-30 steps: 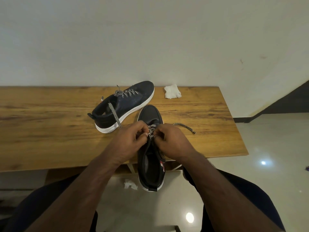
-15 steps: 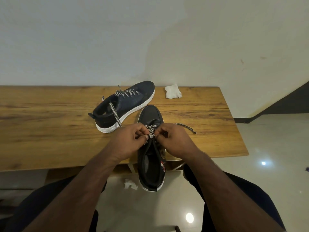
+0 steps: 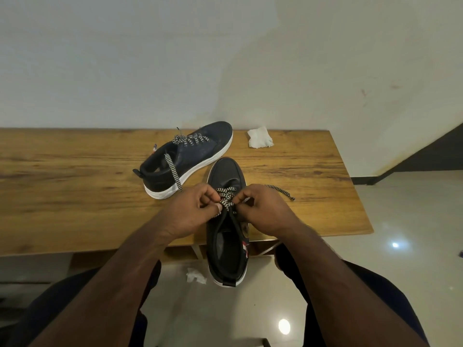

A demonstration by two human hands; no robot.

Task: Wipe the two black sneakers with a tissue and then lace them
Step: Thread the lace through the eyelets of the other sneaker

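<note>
Lacing of the near black sneaker (image 3: 226,236) is underway; its heel overhangs the wooden table (image 3: 75,196) edge twd the person. The checkered lace (image 3: 226,196) is pinched by both left hand (image 3: 193,211) & right hand (image 3: 263,209) over the eyelets. The sneaker could be tipped off if the lace is pulled hard. The 2nd sneaker (image 3: 185,161) & tissue (image 3: 259,138) lie behind

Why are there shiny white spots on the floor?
Head view: the glossy pale floor tiles mirror lamps, giving one glare spot between the knees and a smaller one to the right; the wide lens also bends the wooden table's edges.
</note>
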